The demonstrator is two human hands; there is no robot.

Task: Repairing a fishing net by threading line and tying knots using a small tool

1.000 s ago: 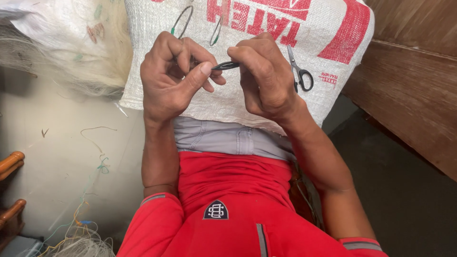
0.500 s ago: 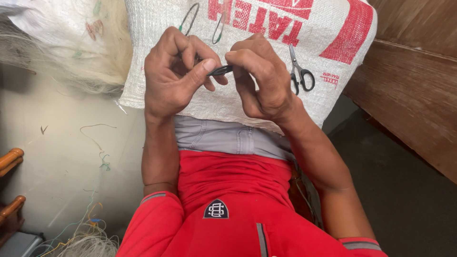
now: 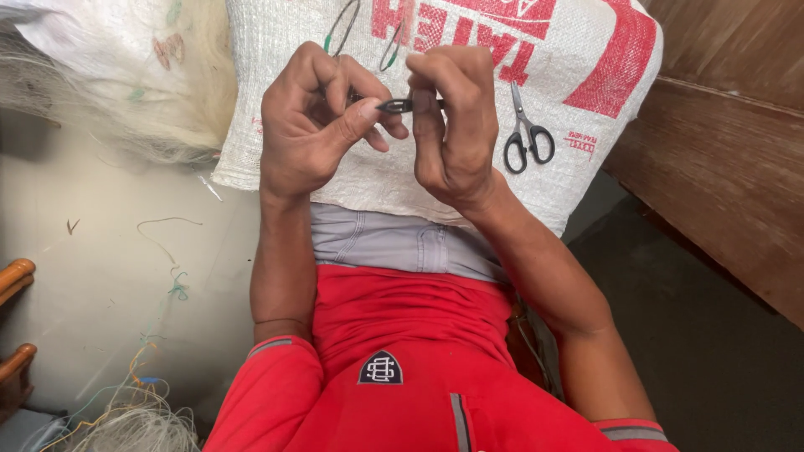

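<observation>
at the far left, two curved wooden chair ends poke into view beside a pale floor littered with thread scraps, and a tangle of fine netting lies in the bottom corner. above, a heap of pale fishing net spills against a white woven sack with red print, which lies across the person's lap and serves as a soft work surface, keeping small items close and off the floor.

the left hand is curled nearly closed, thumb pressed forward against the index finger, pinching one end of a small dark needle-like tool, apparently to steady it. whether any thread runs through this grip is too fine to tell. the tool sits raised above the sack, between the two hands, roughly level and close to the eyes for fine work.

the right hand is also closed down, fingertips bunched on the tool's other end, knuckles toward the camera, so the pinch itself is partly hidden.

two thin loops of wire or cord lie on the sack behind the hands. to the right, small black-handled scissors rest on the sack, blades pointing away, within reach of the right hand. beyond is a dark wooden panel.
</observation>
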